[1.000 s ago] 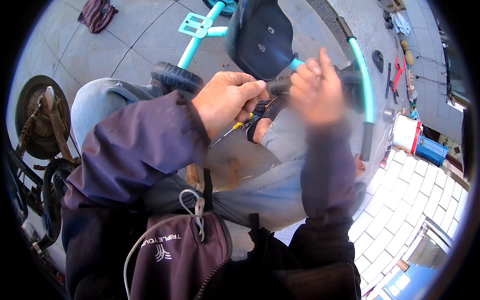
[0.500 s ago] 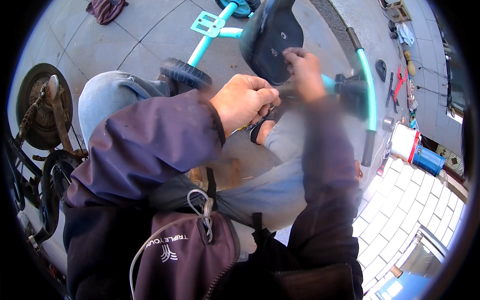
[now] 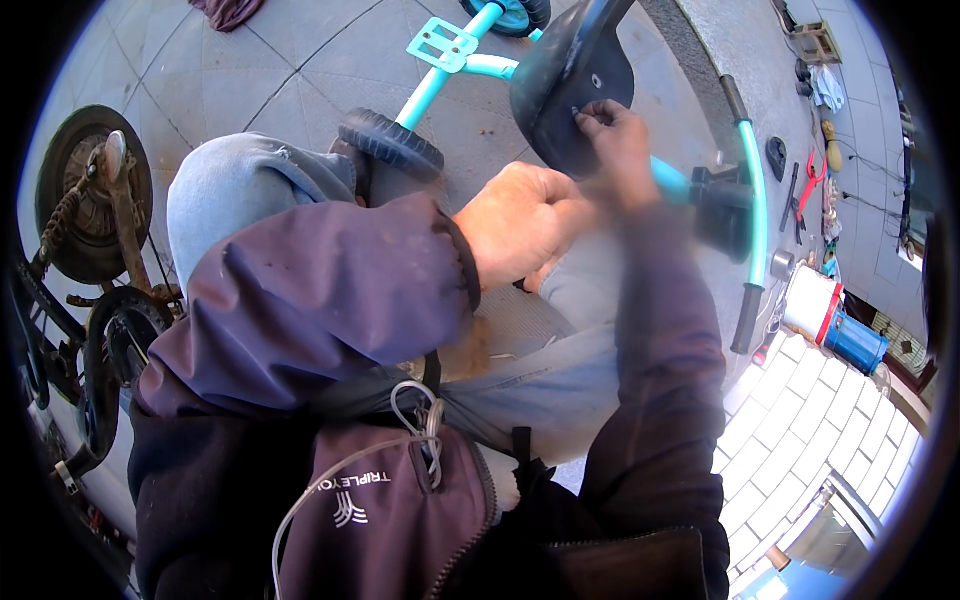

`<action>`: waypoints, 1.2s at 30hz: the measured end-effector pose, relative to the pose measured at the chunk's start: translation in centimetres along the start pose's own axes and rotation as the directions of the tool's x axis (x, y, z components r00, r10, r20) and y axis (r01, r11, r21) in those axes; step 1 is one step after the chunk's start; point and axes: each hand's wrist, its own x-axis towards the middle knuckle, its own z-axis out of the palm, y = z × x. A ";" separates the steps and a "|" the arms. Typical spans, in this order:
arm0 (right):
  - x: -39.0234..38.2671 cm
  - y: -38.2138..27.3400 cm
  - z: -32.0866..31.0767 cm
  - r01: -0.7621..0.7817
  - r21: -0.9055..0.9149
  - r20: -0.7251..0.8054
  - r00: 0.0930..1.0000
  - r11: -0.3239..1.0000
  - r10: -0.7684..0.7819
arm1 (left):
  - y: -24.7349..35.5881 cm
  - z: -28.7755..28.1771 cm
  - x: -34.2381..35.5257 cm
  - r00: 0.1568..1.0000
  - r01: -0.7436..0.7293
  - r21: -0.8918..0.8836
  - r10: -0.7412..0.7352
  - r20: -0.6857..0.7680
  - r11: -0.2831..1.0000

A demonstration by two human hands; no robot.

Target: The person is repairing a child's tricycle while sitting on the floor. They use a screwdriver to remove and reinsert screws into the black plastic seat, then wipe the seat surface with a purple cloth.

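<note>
A black moulded seat (image 3: pixel 555 95) lies tipped on the turquoise tube frame of a small child's tricycle (image 3: pixel 423 98). At one of the seat's two fastening points, my right hand (image 3: pixel 622 140) has thumb and forefinger pinched together; what they grip, if anything, is too small to make out. Just below and left of it is my left hand (image 3: pixel 515 222), its fingers curled closed. Blur and the hand's own back hide what is in it. The turquoise handlebar (image 3: pixel 750 190) with black grips lies to the right of both hands.
A black wheel (image 3: pixel 390 142) of the tricycle rests by my left knee (image 3: pixel 250 170). An older bicycle's rusty chainwheel (image 3: pixel 95 195) stands at far left. Red-handled pliers (image 3: pixel 811 183) and other tools lie at right, near a blue and white container (image 3: pixel 835 320).
The whole view has shifted, so everything sits further right. My right fingertips have moved onto the seat's lower fastening point. My left hand has come closer to the right wrist.
</note>
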 end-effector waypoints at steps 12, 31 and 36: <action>2.7 -0.4 -1.3 0.543 -0.438 0.314 0.839 0.717 -0.444 | -0.5 -0.3 0.3 0.999 -0.029 0.098 0.033 -0.037 0.995; 3.3 -1.4 -2.6 0.641 -0.366 0.471 0.753 0.675 -0.459 | -1.4 -0.1 0.6 0.989 -0.125 0.207 0.138 -0.048 0.970; 3.1 -1.7 -2.7 0.688 -0.423 0.502 0.720 0.591 -0.479 | -1.7 -0.3 0.5 0.989 -0.121 0.318 0.143 -0.045 0.940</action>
